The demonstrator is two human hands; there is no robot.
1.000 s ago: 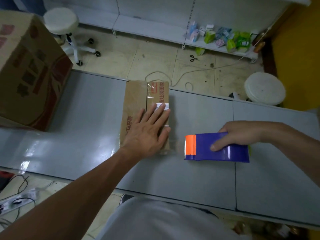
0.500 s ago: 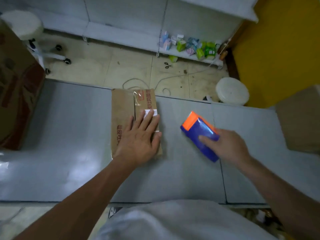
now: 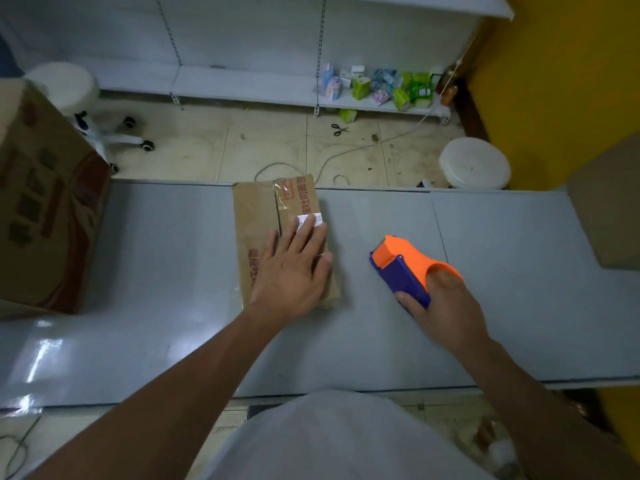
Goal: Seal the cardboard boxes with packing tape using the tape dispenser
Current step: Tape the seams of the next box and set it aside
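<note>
Cardboard box (image 3: 256, 216) at far table (image 3: 156, 271) edge lies under flat left hand (image 3: 291, 275); right grip (image 3: 450, 306) seemingly wraps tape dispenser (image 3: 405, 265).

We're looking at a small shop, by the look of it: white slotted shelving (image 3: 242, 39), little packets (image 3: 381, 86) on the bottom shelf, a long grey counter (image 3: 156, 271), a big carton (image 3: 41, 209).

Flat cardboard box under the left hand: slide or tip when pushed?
Probably slides: the table looks smooth and glossy, hence the left hand pressing flat on the box. Unlikely to tip: it lies low and wide. Likely light, given its thinness.
</note>
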